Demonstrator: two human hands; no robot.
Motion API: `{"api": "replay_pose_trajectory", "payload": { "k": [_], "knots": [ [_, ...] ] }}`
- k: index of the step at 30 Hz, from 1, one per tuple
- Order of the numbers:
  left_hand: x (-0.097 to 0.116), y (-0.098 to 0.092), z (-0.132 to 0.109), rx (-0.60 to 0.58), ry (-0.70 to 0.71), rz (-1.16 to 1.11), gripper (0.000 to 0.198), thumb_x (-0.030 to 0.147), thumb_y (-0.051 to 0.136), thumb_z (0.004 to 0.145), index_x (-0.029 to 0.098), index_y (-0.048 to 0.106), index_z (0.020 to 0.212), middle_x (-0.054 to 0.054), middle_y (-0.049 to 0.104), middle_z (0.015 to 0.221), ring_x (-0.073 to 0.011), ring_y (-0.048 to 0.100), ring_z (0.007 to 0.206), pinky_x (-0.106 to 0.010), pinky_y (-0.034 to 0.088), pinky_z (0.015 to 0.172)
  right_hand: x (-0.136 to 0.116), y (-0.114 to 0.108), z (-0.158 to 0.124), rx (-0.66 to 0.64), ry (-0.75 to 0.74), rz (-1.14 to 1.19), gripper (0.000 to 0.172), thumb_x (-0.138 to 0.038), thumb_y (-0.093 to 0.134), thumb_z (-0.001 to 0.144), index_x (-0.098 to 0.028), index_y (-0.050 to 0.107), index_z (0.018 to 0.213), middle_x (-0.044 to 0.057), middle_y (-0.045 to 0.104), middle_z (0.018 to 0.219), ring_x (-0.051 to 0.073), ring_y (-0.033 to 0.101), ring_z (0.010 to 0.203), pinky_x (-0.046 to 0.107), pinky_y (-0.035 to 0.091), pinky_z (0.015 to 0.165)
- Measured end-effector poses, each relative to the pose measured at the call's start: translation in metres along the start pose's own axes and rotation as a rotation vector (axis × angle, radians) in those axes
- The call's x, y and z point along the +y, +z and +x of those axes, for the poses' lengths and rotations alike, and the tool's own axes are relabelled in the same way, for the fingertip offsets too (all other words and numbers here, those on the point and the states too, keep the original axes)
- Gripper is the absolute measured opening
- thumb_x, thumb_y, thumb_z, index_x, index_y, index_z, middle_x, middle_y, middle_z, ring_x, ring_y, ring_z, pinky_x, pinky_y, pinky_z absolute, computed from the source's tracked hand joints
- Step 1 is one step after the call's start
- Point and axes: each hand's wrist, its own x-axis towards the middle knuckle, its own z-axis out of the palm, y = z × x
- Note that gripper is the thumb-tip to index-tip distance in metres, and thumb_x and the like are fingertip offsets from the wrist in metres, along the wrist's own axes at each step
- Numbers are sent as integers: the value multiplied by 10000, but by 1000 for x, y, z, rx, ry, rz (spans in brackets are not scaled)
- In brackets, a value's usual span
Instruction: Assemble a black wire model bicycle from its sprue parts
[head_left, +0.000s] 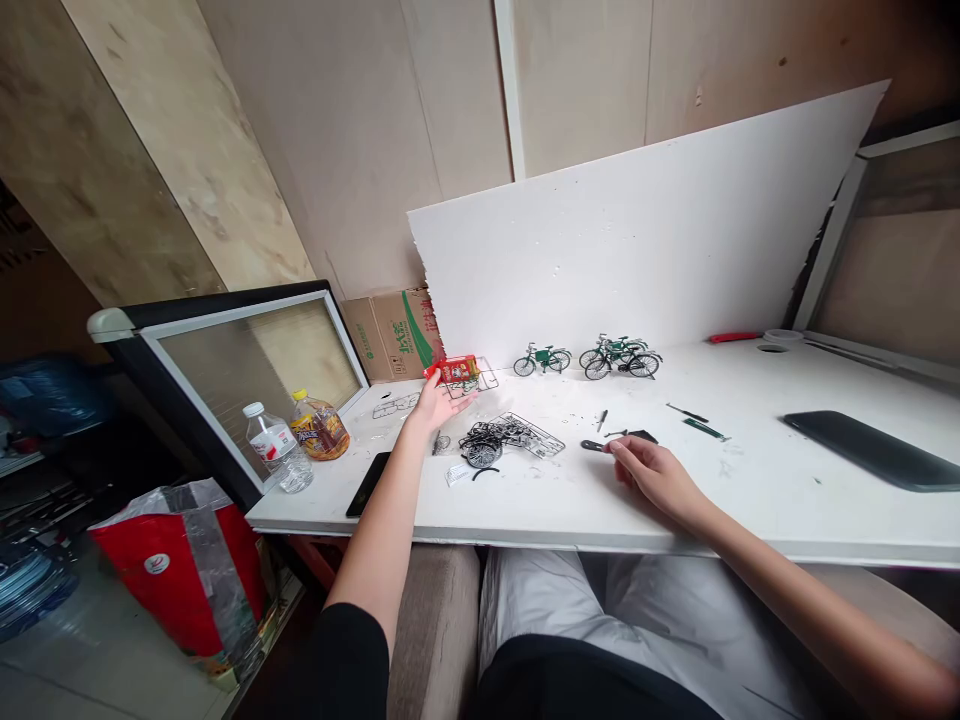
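Observation:
My left hand [439,402] reaches to the back left of the white table and holds a red packet [459,371] at its left end, over a dark parts frame [487,378]. My right hand [646,468] pinches a small black tool [592,445] above the table's middle, a dark piece lying just behind it. Between the hands lies a heap of black plastic parts [499,438], with wheels and frames in it. Behind stand small model bicycles, a green and black one [541,358] and others grouped to its right [621,357].
At the left are a clear bottle [279,450], a yellow-capped bottle [320,427] and a black phone [369,485]. A screwdriver [687,412], green cutter [705,430], red-handled tool [733,337] and dark flat object [870,450] lie on the right. A white board [630,240] stands behind.

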Motion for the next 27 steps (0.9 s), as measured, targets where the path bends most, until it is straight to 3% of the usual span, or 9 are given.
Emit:
{"api": "replay_pose_trajectory", "payload": {
  "k": [3,6,9,12,16,21,27],
  "knots": [
    [-3,-12,6,180,7,205,789,617,570,969,130,385,1561,-290,513,1541,-298,758,1068,-454,609,924,-3,1,-2,-35,-7,-20,563,-740,461,970,-215,649,893,37,642,688,209,562,625,340,434,651],
    [-21,-10,-1,261,111,430,739,535,671,929,207,421,1542,-225,510,1574,-290,730,1113,-452,587,945,-4,2,-3,-61,-17,-31,552,-736,462,973,-222,642,885,23,627,675,204,556,623,334,424,647],
    [-42,-2,-15,220,205,523,491,340,831,806,182,681,1245,-177,664,1401,-302,665,1234,-419,505,1074,-5,2,-3,-63,-16,-43,542,-732,472,968,-225,643,879,23,630,677,201,555,618,332,423,638],
    [-59,4,-35,160,272,584,321,293,888,727,183,762,1000,-165,738,1222,-331,635,1258,-442,431,1152,-4,2,-4,-82,-10,-53,542,-738,461,969,-234,631,864,27,642,691,201,551,605,334,430,634],
    [-77,-1,-58,66,419,749,402,336,931,677,238,779,1036,-142,731,1246,-353,571,1339,-467,357,1212,0,2,-2,-103,-22,-92,542,-736,434,983,-244,608,835,31,642,686,211,560,612,342,446,645],
    [-84,-8,-68,74,416,828,391,328,916,691,243,780,1047,-150,732,1242,-377,562,1330,-516,292,1237,4,3,-1,-120,-39,-177,529,-714,443,990,-244,626,832,35,653,686,219,565,611,348,443,639],
    [-87,-8,-65,133,456,831,281,270,879,730,230,773,987,-146,739,1146,-346,616,1222,-507,356,1177,-2,4,-4,-150,-48,-203,474,-659,464,992,-239,649,877,51,698,743,232,595,658,356,457,660]
  ]
}}
